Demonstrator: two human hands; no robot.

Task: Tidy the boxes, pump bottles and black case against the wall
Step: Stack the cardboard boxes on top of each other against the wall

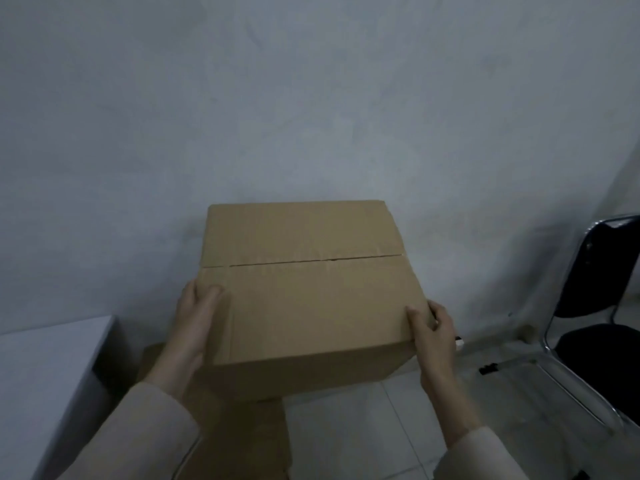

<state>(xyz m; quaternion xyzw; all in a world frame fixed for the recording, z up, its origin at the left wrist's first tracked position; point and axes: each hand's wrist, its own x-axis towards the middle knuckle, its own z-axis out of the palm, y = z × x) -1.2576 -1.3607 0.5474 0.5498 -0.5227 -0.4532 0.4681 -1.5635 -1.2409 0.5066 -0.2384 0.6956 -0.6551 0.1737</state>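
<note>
A plain brown cardboard box (304, 289) is gripped at both sides, in front of a pale grey wall (311, 98). The left hand (199, 317) is pressed against the box's left edge, its fingers curled over onto the top face; the right hand (431, 327) is clamped on the near right corner, thumb on top and fingers wrapped down the side. Both arms are covered by light beige sleeves (138, 434).

The box is presented top-up, its two closed flaps meeting in a seam that runs left to right across the lid. Its long axis is laid roughly parallel to the wall, with the far edge close to the wall; whether they touch cannot be told. No tape, print or label is seen on the cardboard, and the surface is smooth apart from a faint crease near the seam.

Part of a second cardboard piece (242, 438) is seen below and toward the left, on the white tiled floor (346, 427). A white worktop (45, 368) is seen at the lower left, and a black chair (595, 306) with a chrome frame at the right.
</note>
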